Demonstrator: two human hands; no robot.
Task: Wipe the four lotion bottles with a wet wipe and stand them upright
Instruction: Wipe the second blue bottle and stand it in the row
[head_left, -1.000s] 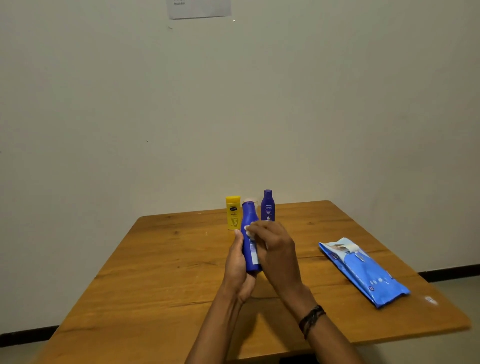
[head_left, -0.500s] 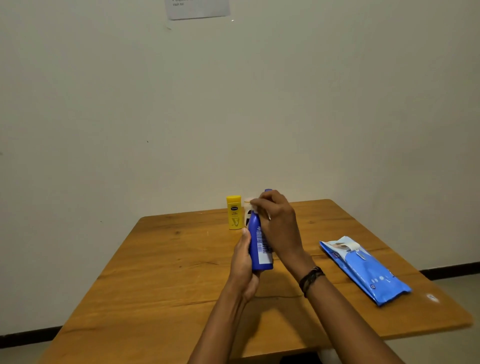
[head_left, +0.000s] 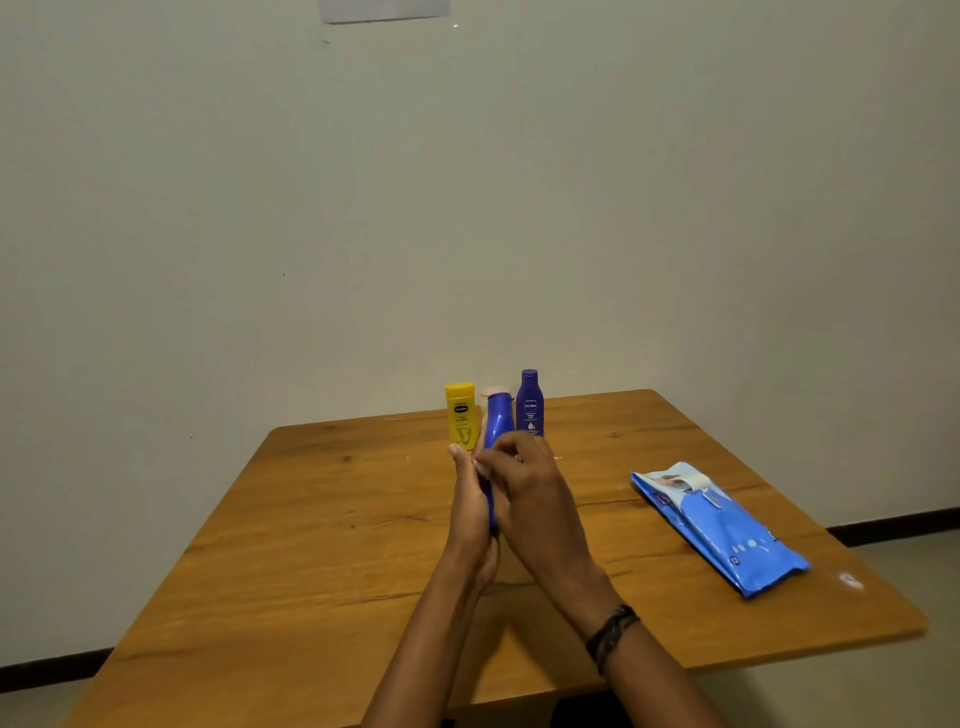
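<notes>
My left hand (head_left: 470, 514) holds a bright blue lotion bottle (head_left: 498, 421) upright above the middle of the wooden table (head_left: 311, 519), fingers lying along its left side. My right hand (head_left: 530, 488) is curled over the bottle's middle from the right; the wet wipe is hidden under its fingers. At the table's far edge a yellow bottle (head_left: 461, 415) and a dark blue bottle (head_left: 530, 402) stand upright. A pale cap (head_left: 493, 389) peeks out behind the held bottle's top; the rest of that thing is hidden.
A blue pack of wet wipes (head_left: 717, 525) lies flat on the right side of the table, its flap peeled back. A plain wall rises right behind the table's far edge.
My right hand slid down from the bottle's top to its middle. The bottle has turned, so its barcode label no longer shows. The dark blue bottle behind is uncovered again.
</notes>
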